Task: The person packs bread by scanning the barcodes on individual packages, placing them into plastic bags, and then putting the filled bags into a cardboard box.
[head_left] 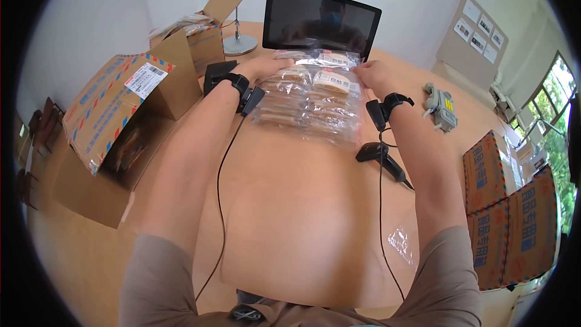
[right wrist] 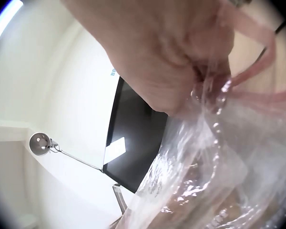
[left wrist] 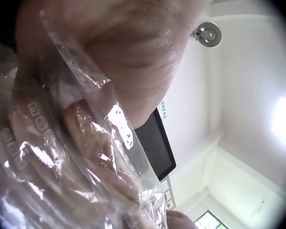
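A large clear plastic bag (head_left: 302, 126) lies on the table, filled with several wrapped bread packs (head_left: 331, 82) stacked in two columns. The upper packs carry white printed labels. At the bag's far left corner, my left hand (head_left: 269, 68) grips the film; its fingers are partly hidden behind shiny plastic in the left wrist view. Opposite it, my right hand (head_left: 376, 77) pinches the far right edge of the bag. Bunched film (right wrist: 205, 124) runs down from the right fingers in the right wrist view. Both wrists wear black straps with cameras.
A black monitor (head_left: 324, 21) stands right behind the bag. Open cartons (head_left: 112, 106) are at left, beside a lamp base (head_left: 240, 44). To the right lie a barcode scanner (head_left: 384, 160), a grey device (head_left: 440, 107) and a plastic scrap (head_left: 402, 244). More cartons (head_left: 511, 218) stand at far right.
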`<state>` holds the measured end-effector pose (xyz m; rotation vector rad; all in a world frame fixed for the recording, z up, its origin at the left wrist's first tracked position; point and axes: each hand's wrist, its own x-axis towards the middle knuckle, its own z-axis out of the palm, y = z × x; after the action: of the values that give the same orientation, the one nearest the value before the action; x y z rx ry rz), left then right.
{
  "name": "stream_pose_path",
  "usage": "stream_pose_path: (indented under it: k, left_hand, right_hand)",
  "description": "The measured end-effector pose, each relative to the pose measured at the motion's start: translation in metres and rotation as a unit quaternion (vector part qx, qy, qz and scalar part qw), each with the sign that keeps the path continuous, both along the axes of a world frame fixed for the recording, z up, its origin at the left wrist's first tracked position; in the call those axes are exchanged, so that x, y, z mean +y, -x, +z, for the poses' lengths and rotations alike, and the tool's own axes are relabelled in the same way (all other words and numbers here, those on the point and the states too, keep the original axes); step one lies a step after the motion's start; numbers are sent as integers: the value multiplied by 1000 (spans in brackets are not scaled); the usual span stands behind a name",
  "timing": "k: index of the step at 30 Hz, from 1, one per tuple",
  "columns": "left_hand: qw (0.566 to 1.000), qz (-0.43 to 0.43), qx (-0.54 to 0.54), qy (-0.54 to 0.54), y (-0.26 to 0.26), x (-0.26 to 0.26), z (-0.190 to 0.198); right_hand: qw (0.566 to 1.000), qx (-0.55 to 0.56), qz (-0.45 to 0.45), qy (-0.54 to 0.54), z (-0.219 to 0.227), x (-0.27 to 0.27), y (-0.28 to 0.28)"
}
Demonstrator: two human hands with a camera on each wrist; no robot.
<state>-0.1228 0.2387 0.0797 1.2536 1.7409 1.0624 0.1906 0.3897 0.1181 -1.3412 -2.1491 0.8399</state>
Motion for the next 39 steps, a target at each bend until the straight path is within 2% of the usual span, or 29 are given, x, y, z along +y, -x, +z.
stream_pose_path:
  k: [2, 4, 6, 7, 8, 9, 11, 13, 15, 16, 18, 20, 21, 24, 26, 28, 30, 32, 34, 36, 38, 39]
  left_hand:
    - [997, -14, 69, 34, -14, -12, 11]
    - [998, -27, 59, 15, -3, -1, -6]
    - [998, -41, 49, -4, 4, 0, -7]
    - [994, -31, 105, -2, 4, -3, 0]
    - [987, -22, 160, 1, 0, -8, 8]
    - [987, -26, 160, 3, -13, -18, 21]
    - [925, 157, 345, 8, -51, -48, 50]
    - [909, 126, 382, -109, -67, -77, 54]
    - [911, 37, 364, -189, -96, -128, 62]
    - [920, -11, 348, -182, -114, -157, 69]
    - [948, -99, 269, -141, -145, -208, 74]
    - [958, -177, 203, -101, -155, -240, 59]
    - [965, -187, 170, -70, -156, -253, 48]
    - [972, -195, 130, -21, -152, -280, 17]
    - [974, -186, 129, -1, -155, -290, 5]
    - [976, -186, 115, 20, -162, -298, -4]
    - [974, -192, 123, -4, -172, -301, -17]
    - [944, -289, 159, 4, -196, -297, -16]
    - [916, -338, 208, -63, -217, -290, -31]
    - [918, -326, 212, -80, -241, -284, -35]
    - [919, -317, 215, -97, -257, -278, -42]
    - [926, -285, 226, -102, -262, -274, -48]
  right_hand:
    - [999, -31, 8, 16, -6, 9, -1]
    - [998, -61, 15, 31, -7, 21, -6]
    - [998, -60, -11, -13, -6, 34, -18]
    - [998, -59, -13, -12, 1, 27, -29]
    - [1000, 14, 1, -19, 17, 8, -45]
    - [996, 87, 15, -26, 33, -12, -63]
    - [992, 61, 97, -44, 55, -44, -108]
    - [987, 1, 152, -52, 75, -97, -159]
    - [978, -69, 197, -6, 82, -140, -211]
    - [981, -70, 182, 6, 79, -159, -235]
    - [958, -201, 198, 42, 65, -197, -282]
    - [952, -255, 159, 63, 34, -226, -325]
    - [940, -303, 144, 61, 17, -239, -343]
    - [941, -322, 63, 84, -31, -268, -387]
    - [956, -280, 43, 71, -57, -281, -403]
    - [968, -247, 21, 34, -76, -286, -406]
    - [965, -259, 14, 37, -76, -295, -387]
    - [960, -270, 34, 64, -71, -304, -357]
    - [968, -226, 96, 44, -67, -317, -323]
    - [960, -232, 160, 1, -70, -323, -289]
    - [958, -202, 205, 5, -95, -327, -257]
    - [950, -207, 233, 3, -98, -329, -240]
